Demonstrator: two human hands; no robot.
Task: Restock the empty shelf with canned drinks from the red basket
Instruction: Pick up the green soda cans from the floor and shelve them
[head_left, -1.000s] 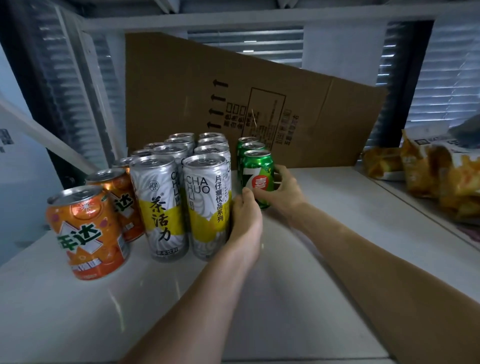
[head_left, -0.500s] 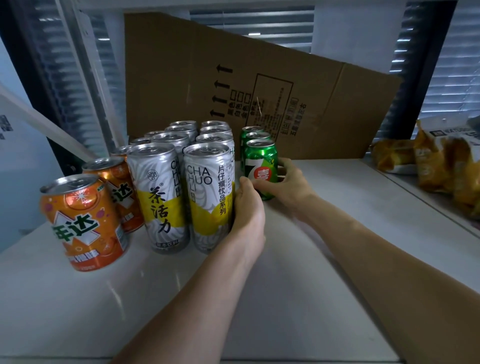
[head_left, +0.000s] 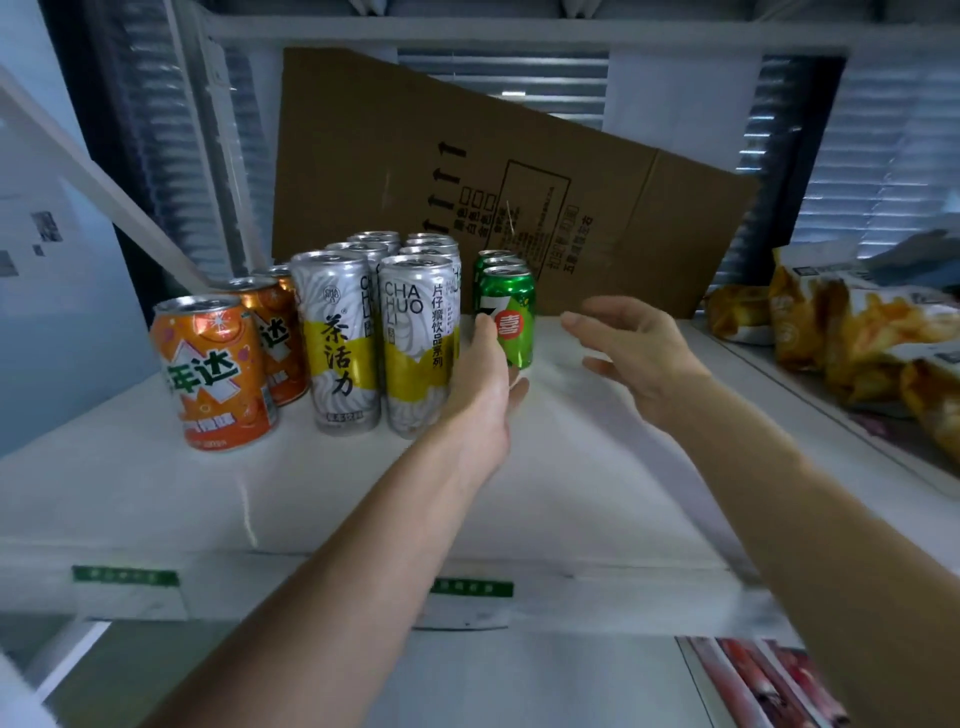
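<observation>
On the white shelf (head_left: 597, 467) stand rows of cans: orange cans (head_left: 213, 371) at the left, tall silver-and-yellow tea cans (head_left: 418, 343) in the middle, green cans (head_left: 511, 317) to their right. My left hand (head_left: 483, 395) is flat, fingertips against the left side of the front green can, between it and a tea can. To the right of that can my right hand (head_left: 634, 348) hovers with fingers spread, holding nothing and a short gap away. The red basket is out of sight.
A flattened cardboard box (head_left: 467, 171) leans against the back of the shelf. Yellow snack bags (head_left: 852, 343) lie on the neighbouring shelf at the right. Green price labels (head_left: 470, 588) sit on the shelf's front edge. Packaged goods (head_left: 753, 680) show on the lower shelf.
My right hand has let go of the front green can and drawn back to the right with fingers apart. Both hands have pulled slightly toward me; the view has backed away from the shelf.
</observation>
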